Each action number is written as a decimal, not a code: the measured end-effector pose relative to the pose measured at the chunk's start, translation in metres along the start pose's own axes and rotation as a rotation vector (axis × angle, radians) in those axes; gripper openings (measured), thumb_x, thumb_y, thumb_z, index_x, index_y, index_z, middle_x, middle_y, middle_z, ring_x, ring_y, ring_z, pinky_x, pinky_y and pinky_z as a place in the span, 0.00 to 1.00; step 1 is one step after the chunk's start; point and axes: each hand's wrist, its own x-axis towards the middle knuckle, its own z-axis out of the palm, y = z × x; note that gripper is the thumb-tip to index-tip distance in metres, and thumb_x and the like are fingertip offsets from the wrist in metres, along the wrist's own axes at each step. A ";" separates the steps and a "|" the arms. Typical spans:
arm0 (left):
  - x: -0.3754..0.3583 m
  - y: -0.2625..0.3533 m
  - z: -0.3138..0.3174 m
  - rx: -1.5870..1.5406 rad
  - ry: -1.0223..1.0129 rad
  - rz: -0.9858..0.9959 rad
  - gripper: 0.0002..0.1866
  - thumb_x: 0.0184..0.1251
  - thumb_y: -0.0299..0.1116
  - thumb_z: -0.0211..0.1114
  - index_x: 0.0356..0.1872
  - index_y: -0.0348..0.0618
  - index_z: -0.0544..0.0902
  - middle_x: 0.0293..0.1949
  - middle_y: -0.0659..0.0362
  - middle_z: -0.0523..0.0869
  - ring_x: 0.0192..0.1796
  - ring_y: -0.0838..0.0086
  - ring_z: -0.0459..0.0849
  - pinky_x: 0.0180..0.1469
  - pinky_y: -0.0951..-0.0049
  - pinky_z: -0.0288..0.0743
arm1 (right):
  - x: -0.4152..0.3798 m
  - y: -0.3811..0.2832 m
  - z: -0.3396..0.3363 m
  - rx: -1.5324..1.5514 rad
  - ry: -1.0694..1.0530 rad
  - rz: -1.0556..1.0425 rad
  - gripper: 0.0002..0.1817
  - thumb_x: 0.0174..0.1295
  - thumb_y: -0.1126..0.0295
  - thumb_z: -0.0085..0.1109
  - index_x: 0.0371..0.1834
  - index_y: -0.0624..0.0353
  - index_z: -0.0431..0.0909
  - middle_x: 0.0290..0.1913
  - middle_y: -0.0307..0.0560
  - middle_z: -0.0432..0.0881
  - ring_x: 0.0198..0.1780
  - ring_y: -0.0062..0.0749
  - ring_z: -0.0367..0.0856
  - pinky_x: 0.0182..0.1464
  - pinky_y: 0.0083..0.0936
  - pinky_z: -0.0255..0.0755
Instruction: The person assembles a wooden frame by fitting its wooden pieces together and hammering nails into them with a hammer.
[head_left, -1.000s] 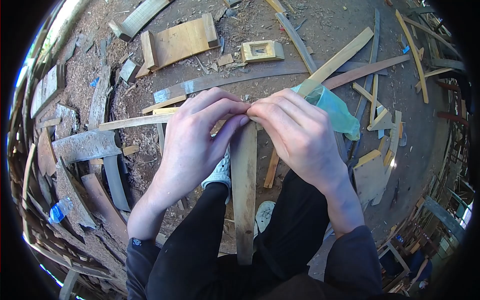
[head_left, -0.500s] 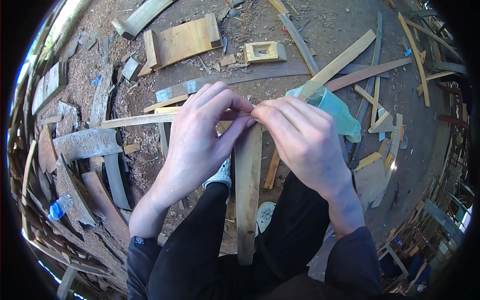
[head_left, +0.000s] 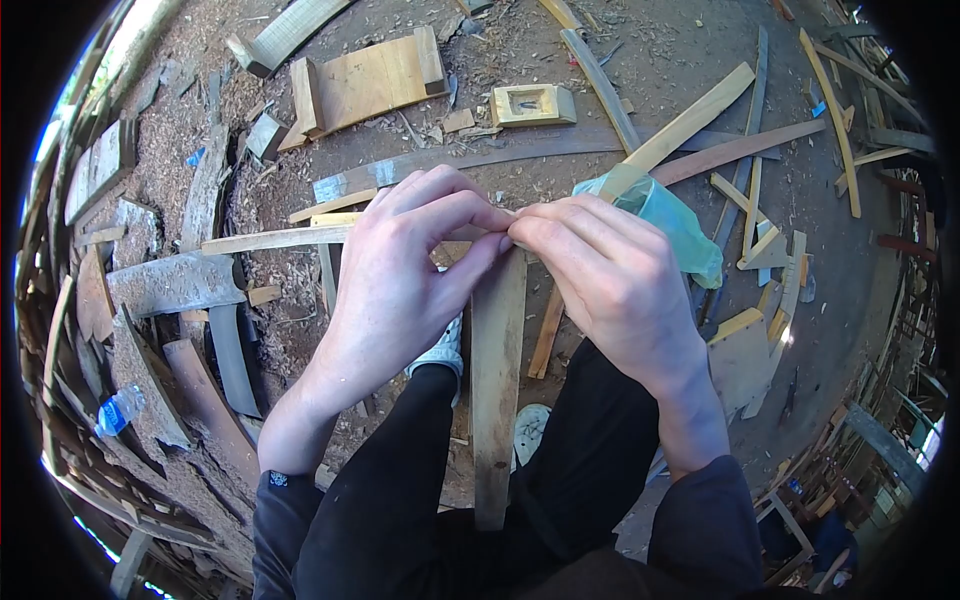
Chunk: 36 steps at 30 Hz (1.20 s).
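My left hand (head_left: 405, 265) is closed in a pinch, its thumb and fingertips meeting those of my right hand (head_left: 605, 275), also pinched. What the fingertips grip is too small and hidden to name. Directly below them, a long narrow board (head_left: 495, 390) runs between my legs toward my lap, its upper end just under the fingertips. A thin light wooden strip (head_left: 275, 240) extends to the left from behind my left hand. Behind my right hand lies a green plastic bag (head_left: 675, 225) with a pale plank (head_left: 690, 115) across it.
Farther out on the dirt ground are a board with two end blocks (head_left: 368, 82), a small hollowed wooden block (head_left: 532, 105) and a reddish strip (head_left: 740, 152). A plastic bottle (head_left: 118, 412) lies among scrap wood at the left. My shoes (head_left: 530, 432) flank the long board.
Both hands stay together in nearly the same pose, with only a slight shift of the fingertips. The view has moved very little.
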 end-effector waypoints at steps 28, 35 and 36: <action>-0.008 0.002 0.007 -0.090 0.037 -0.046 0.08 0.67 0.24 0.73 0.46 0.41 0.87 0.41 0.57 0.91 0.49 0.63 0.87 0.56 0.63 0.78 | -0.010 0.013 0.018 0.025 0.146 0.019 0.08 0.59 0.77 0.72 0.40 0.58 0.85 0.38 0.43 0.88 0.42 0.38 0.88 0.42 0.33 0.83; -0.008 0.001 0.006 -0.083 0.031 0.017 0.09 0.66 0.26 0.74 0.46 0.40 0.87 0.42 0.57 0.92 0.51 0.62 0.87 0.60 0.63 0.76 | -0.008 0.009 0.014 -0.010 0.121 0.050 0.07 0.59 0.75 0.72 0.39 0.57 0.84 0.37 0.40 0.88 0.40 0.37 0.88 0.40 0.33 0.82; -0.008 0.003 0.005 -0.083 0.039 0.017 0.09 0.67 0.27 0.74 0.45 0.40 0.87 0.42 0.56 0.92 0.51 0.62 0.87 0.61 0.62 0.75 | -0.006 0.006 0.013 -0.011 0.123 0.049 0.07 0.59 0.75 0.72 0.39 0.57 0.84 0.37 0.40 0.88 0.40 0.37 0.88 0.40 0.33 0.82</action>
